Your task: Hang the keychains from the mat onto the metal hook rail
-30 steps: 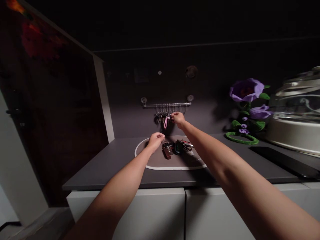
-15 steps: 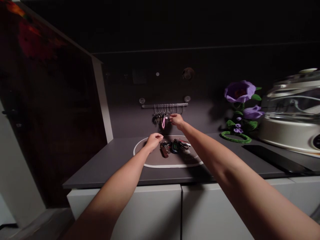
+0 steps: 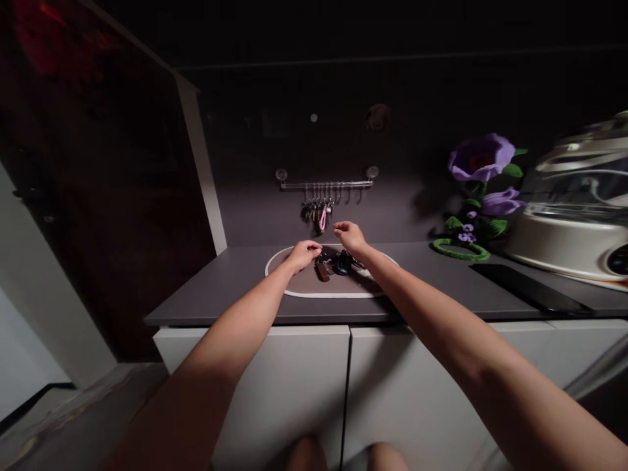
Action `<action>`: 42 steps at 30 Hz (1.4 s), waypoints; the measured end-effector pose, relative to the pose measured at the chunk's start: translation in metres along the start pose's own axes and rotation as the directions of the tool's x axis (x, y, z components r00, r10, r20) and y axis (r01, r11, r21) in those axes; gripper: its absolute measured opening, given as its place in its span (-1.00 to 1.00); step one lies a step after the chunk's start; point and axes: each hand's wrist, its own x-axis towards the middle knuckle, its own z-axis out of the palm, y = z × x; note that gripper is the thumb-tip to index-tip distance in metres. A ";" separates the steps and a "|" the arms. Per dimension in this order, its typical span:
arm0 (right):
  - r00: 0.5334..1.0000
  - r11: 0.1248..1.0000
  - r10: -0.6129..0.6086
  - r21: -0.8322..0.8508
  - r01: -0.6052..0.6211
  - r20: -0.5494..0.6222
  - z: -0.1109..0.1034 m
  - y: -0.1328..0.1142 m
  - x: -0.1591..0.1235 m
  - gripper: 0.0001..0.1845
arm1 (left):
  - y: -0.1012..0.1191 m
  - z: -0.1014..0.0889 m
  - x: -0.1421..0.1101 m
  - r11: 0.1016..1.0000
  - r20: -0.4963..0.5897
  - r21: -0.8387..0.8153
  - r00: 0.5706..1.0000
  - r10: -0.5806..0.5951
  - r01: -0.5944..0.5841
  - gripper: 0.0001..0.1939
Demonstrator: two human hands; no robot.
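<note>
A pile of keys and fobs (image 3: 337, 263) lies on an oval brown mat with a white rim (image 3: 314, 293) on the dark counter. My left hand (image 3: 305, 253) rests at the left of the pile, fingers curled on something I cannot make out. Just above the pile's far side hovers my right hand (image 3: 349, 235), its fingers pinched together; what they hold, if anything, is hidden. On the wall behind, a rail with hooks (image 3: 326, 185) carries several key bunches (image 3: 318, 210), one with a pink loop.
Purple fabric flowers with a green coil (image 3: 478, 196) stand at the back right. A white lidded cooker (image 3: 574, 209) sits at the far right, a flat black slab (image 3: 527, 288) before it. White cabinet doors (image 3: 294, 386) lie below the counter; a dark panel rises at the left.
My right hand has come down from the hanging key bunches on the rail to just above the pile on the mat. The view has pulled back; my left hand stays at the pile.
</note>
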 end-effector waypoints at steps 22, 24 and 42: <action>0.928 0.787 -0.184 -0.517 0.337 0.324 -0.004 0.015 -0.024 -0.78 | -0.009 -0.005 0.011 0.886 0.175 0.398 0.968 0.181 -0.237 -0.86; 0.922 0.781 -0.186 -0.518 0.348 0.339 -0.004 0.014 -0.025 -0.76 | -0.007 -0.006 0.009 0.899 0.153 0.390 0.977 0.150 -0.200 -0.85; 0.912 0.780 -0.199 -0.507 0.368 0.358 -0.002 0.012 -0.024 -0.76 | -0.010 -0.007 0.014 0.986 0.025 -0.156 0.998 -0.053 0.056 -0.94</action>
